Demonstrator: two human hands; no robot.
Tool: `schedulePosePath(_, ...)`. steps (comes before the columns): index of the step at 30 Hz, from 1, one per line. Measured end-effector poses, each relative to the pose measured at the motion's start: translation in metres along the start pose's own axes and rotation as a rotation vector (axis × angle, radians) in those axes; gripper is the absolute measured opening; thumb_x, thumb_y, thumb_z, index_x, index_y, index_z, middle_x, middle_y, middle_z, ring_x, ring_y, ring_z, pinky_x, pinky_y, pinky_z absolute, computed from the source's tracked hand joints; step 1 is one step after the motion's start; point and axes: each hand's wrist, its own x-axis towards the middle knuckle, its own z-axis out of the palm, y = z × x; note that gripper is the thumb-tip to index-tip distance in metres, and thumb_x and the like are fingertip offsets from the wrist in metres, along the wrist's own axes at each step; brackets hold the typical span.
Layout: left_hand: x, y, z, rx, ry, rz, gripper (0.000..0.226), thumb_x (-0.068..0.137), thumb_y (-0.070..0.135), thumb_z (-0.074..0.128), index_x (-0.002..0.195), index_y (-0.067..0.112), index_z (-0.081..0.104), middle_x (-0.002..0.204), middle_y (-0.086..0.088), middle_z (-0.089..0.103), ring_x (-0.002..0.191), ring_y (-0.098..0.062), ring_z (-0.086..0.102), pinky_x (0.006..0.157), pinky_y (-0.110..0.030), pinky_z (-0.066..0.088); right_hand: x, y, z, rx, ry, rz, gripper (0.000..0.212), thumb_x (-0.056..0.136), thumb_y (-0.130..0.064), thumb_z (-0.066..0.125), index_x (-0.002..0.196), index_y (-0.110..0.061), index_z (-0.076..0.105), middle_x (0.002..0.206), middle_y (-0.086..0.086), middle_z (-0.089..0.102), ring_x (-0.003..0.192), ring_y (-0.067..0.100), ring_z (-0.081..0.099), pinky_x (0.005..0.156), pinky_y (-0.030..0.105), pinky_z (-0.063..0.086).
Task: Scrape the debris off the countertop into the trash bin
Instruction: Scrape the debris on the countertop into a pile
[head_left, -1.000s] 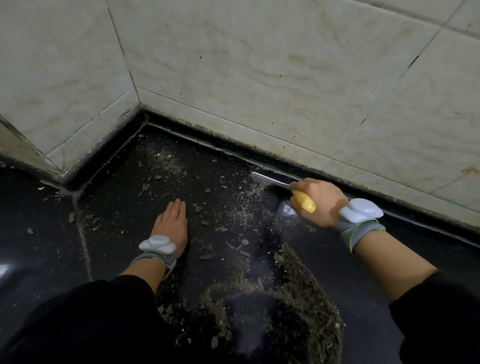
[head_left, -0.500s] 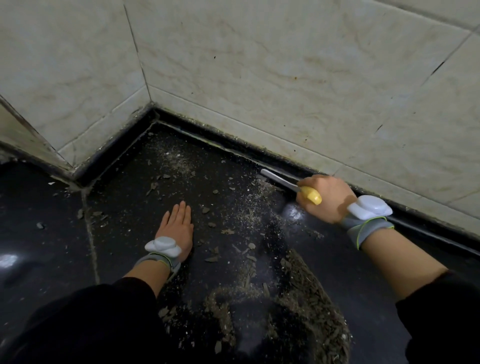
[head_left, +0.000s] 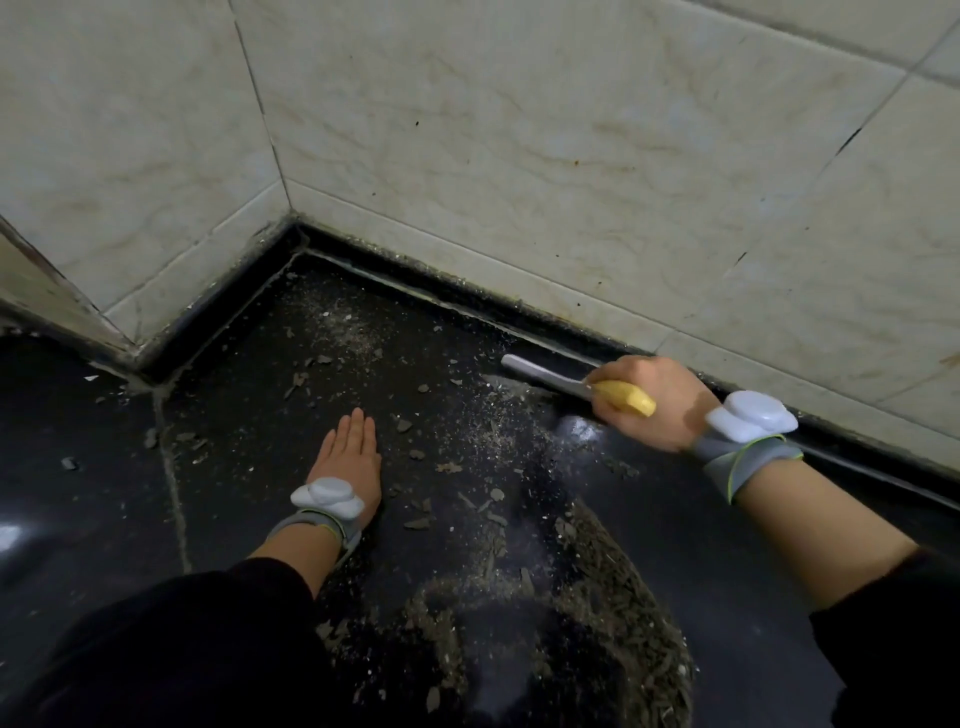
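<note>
Possibly the right hand (head_left: 652, 405), gripping the scraper (head_left: 540, 373) whose blade seems pressed into the wall seam (head_left: 447, 300), slips and scatters debris (head_left: 618, 587) toward the flat, empty left hand (head_left: 348, 457).

Scraper handle (head_left: 627, 399) largely within right grip (head_left: 667, 410)

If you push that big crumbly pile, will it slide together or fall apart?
Probably falls apart: the pile looks like loose flakes and dust, not one lump. Its flakes seem thin, light. On the glossy countertop they should slide easily.
</note>
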Motion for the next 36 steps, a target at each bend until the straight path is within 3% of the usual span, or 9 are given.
schedulePosePath(4, 0.000, 0.004, -0.005, 0.017, -0.031, -0.015, 0.054, 0.104, 0.017, 0.012, 0.151, 0.002, -0.011, 0.159, -0.014, -0.017, 0.148, -0.026, -0.010, 0.121, -0.034, -0.003, 0.005, 0.006, 0.007, -0.060, -0.046, 0.099, 0.039, 0.091, -0.039, 0.053, 0.125, -0.021, 0.058, 0.117, 0.010, 0.060, 0.108, 0.033, 0.059, 0.087, 0.037, 0.049)
schedulePosePath(11, 0.000, 0.001, -0.007, -0.005, -0.081, -0.013, 0.054, 0.104, 0.018, 0.010, 0.151, 0.003, -0.011, 0.159, -0.012, -0.017, 0.148, -0.024, -0.010, 0.121, -0.034, -0.002, -0.012, -0.016, 0.019, -0.047, -0.066, 0.044, 0.047, 0.092, -0.038, 0.053, 0.134, -0.019, 0.052, 0.123, 0.008, 0.058, 0.112, 0.031, 0.058, 0.086, 0.031, 0.043)
schedulePosePath(20, -0.004, 0.005, -0.010, 0.034, -0.089, -0.015, 0.056, 0.102, 0.016, 0.012, 0.150, -0.001, -0.011, 0.158, -0.015, -0.016, 0.148, -0.027, -0.009, 0.121, -0.035, -0.001, -0.053, -0.050, 0.025, -0.019, -0.103, -0.006, 0.039, 0.089, -0.035, 0.055, 0.126, -0.024, 0.056, 0.108, 0.002, 0.059, 0.100, 0.026, 0.061, 0.081, 0.032, 0.046)
schedulePosePath(23, -0.003, 0.005, -0.011, 0.047, -0.086, -0.013, 0.056, 0.102, 0.015, 0.013, 0.150, -0.001, -0.010, 0.159, -0.015, -0.015, 0.148, -0.028, -0.008, 0.121, -0.035, 0.000, -0.067, -0.055, 0.025, -0.013, -0.113, -0.037, 0.043, 0.088, -0.042, 0.048, 0.127, -0.025, 0.056, 0.110, 0.001, 0.060, 0.101, 0.025, 0.061, 0.085, 0.034, 0.048)
schedulePosePath(26, -0.002, 0.005, -0.009, 0.054, -0.076, -0.015, 0.056, 0.101, 0.015, 0.013, 0.150, -0.001, -0.010, 0.159, -0.015, -0.014, 0.148, -0.028, -0.007, 0.121, -0.036, 0.001, -0.074, -0.056, 0.018, 0.017, -0.103, -0.029, 0.060, 0.078, -0.056, 0.030, 0.124, -0.028, 0.058, 0.110, -0.001, 0.062, 0.101, 0.022, 0.062, 0.085, 0.033, 0.049)
schedulePosePath(29, -0.003, 0.006, -0.008, 0.062, -0.068, -0.015, 0.058, 0.101, 0.016, 0.015, 0.150, -0.002, -0.010, 0.159, -0.017, -0.014, 0.148, -0.029, -0.007, 0.121, -0.036, 0.001, -0.079, -0.047, 0.009, 0.057, -0.013, 0.057, 0.054, 0.079, -0.055, 0.035, 0.119, -0.029, 0.060, 0.110, 0.000, 0.065, 0.101, 0.025, 0.063, 0.084, 0.037, 0.050)
schedulePosePath(33, -0.003, 0.006, -0.008, 0.071, -0.073, -0.015, 0.058, 0.100, 0.016, 0.014, 0.150, -0.003, -0.010, 0.158, -0.018, -0.014, 0.148, -0.030, -0.007, 0.121, -0.036, 0.001, -0.082, -0.016, 0.009, 0.044, 0.078, 0.331, 0.035, 0.088, -0.041, 0.052, 0.119, -0.025, 0.057, 0.113, 0.006, 0.066, 0.102, 0.032, 0.062, 0.076, 0.033, 0.047)
schedulePosePath(36, -0.002, 0.007, -0.006, 0.077, -0.072, -0.012, 0.057, 0.100, 0.015, 0.013, 0.150, -0.002, -0.010, 0.158, -0.018, -0.014, 0.148, -0.030, -0.007, 0.121, -0.036, 0.001, -0.089, 0.003, 0.018, 0.042, 0.083, 0.503, 0.025, 0.087, -0.042, 0.052, 0.097, -0.020, 0.058, 0.101, 0.012, 0.067, 0.091, 0.034, 0.062, 0.066, 0.031, 0.042)
